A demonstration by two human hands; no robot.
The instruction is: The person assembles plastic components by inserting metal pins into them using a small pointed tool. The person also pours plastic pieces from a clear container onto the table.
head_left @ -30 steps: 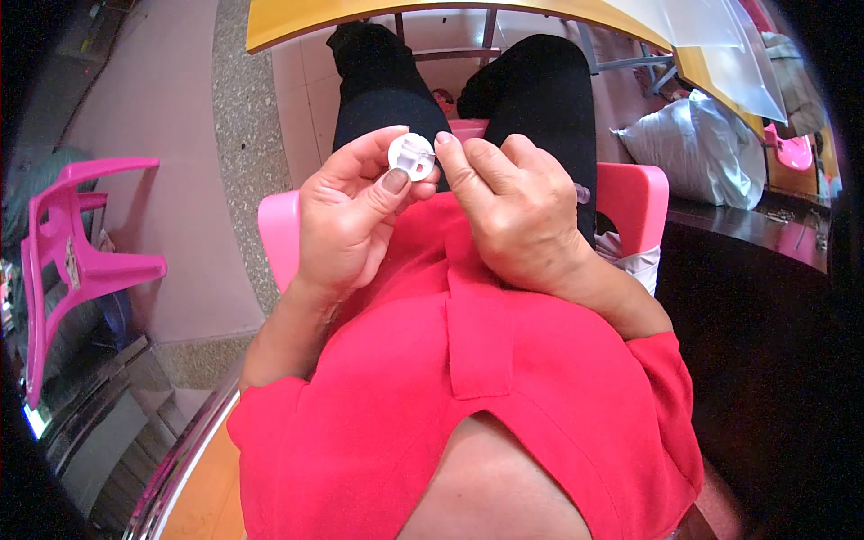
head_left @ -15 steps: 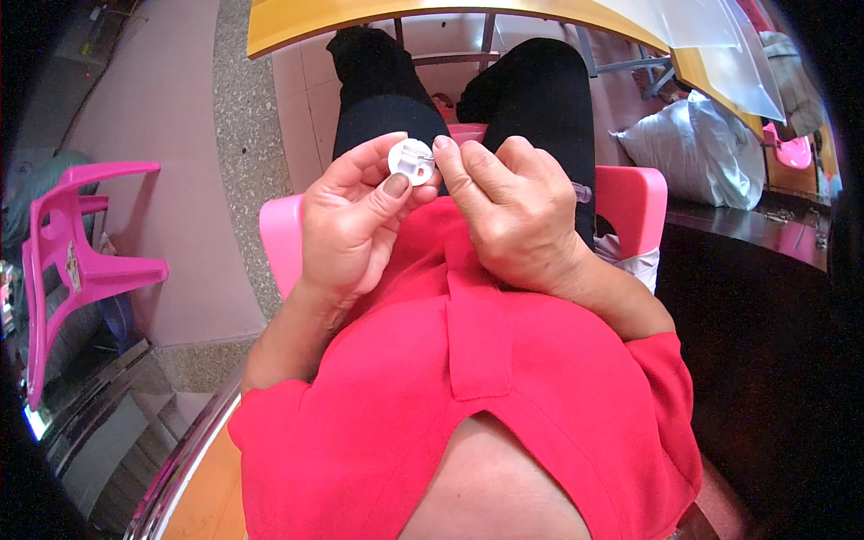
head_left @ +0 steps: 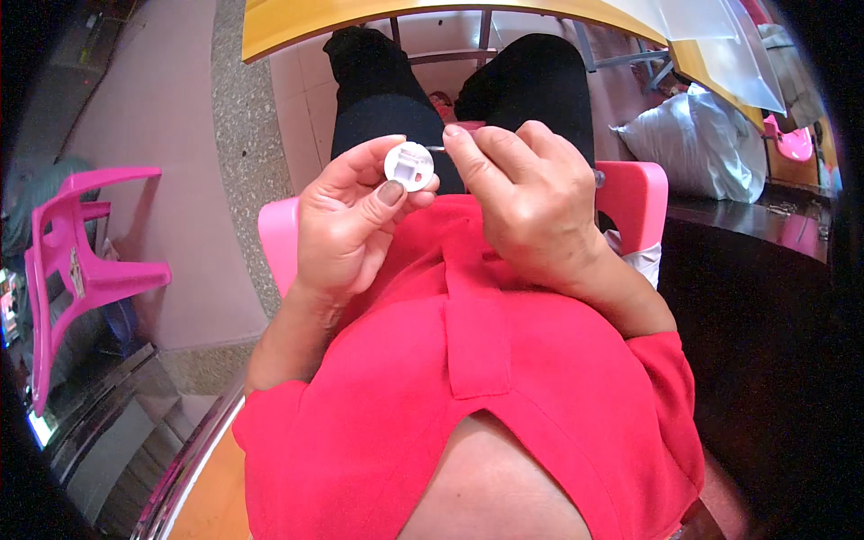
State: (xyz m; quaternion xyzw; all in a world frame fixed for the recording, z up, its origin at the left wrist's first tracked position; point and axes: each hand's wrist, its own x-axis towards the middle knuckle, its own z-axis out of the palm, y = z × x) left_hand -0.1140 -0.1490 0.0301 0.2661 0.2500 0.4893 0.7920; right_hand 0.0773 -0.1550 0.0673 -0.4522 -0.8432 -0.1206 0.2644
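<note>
Tabletop point(head_left: 310, 25) ahead; my left grip point(head_left: 349, 211) pinches a white disc point(head_left: 408, 168), right grip point(head_left: 529, 196) a thin rod point(head_left: 436, 148) (aimed left, discward).

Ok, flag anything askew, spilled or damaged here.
Nothing stands out. The white disc in the left hand looks whole, the right hand holds what looks like a thin rod, and no spill shows.
</note>
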